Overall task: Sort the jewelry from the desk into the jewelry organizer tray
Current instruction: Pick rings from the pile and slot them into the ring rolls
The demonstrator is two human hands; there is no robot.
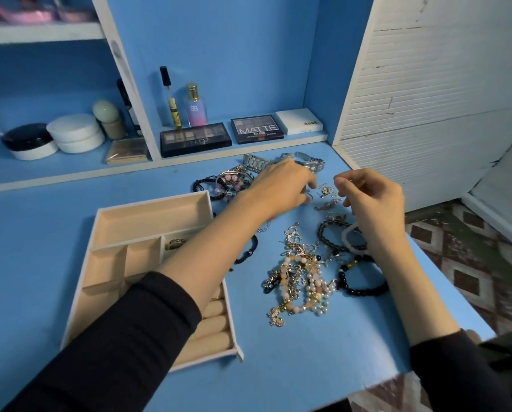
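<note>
A beige organizer tray (pixel 153 215) with a white rim lies on the left of the blue desk (pixel 293 352). One small compartment holds a metal piece (pixel 176 242), and a ring (pixel 217 298) sits in the ring rolls. My left forearm crosses the tray. My left hand (pixel 281 185) pinches a small ring (pixel 308 199) among loose silver earrings (pixel 326 190). My right hand (pixel 370 197) hovers beside them with its fingers loosely curled and nothing visible in it. A tangle of chains and pearl bracelets (pixel 302 278) lies in the middle, a black bead bracelet (pixel 361 288) beside it.
Silver watches (pixel 254 162) and pink bead bracelets (pixel 231 179) lie behind my left hand. On the ledge behind stand eyeshadow palettes (pixel 195 139), perfume bottles (pixel 193 105) and cream jars (pixel 75 132). A white panel (pixel 427 114) bounds the desk on the right.
</note>
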